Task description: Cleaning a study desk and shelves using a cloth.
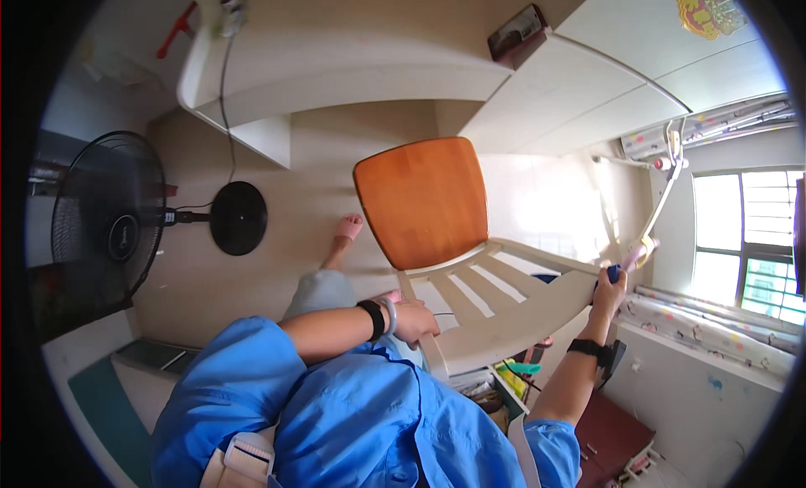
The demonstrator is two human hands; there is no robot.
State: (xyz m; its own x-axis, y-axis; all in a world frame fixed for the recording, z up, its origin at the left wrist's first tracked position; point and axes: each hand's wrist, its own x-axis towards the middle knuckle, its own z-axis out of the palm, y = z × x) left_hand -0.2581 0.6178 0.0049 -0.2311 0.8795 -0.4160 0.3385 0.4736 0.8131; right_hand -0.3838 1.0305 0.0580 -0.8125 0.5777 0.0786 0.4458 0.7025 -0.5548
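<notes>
A chair with an orange-brown wooden seat (424,202) and a cream slatted backrest (512,320) stands before me, its back toward my body. My left hand (413,322) is closed around the backrest's left post, fingers curled over the edge. At the right end of the backrest, my right hand (610,293) is closed on a small dark blue thing (614,274), perhaps a cloth, held against or beside the post. Whether it touches the chair there I cannot tell. Both wrists wear black bands, and a pale bangle circles the left one.
A black standing fan (109,228) on a round base (238,218) is at the left, its cable running up to a cream desk (353,60). A phone (515,34) rests at the desk's right end. Right are a jointed pale arm (663,194), a window (743,228) and a dark red cabinet (609,442).
</notes>
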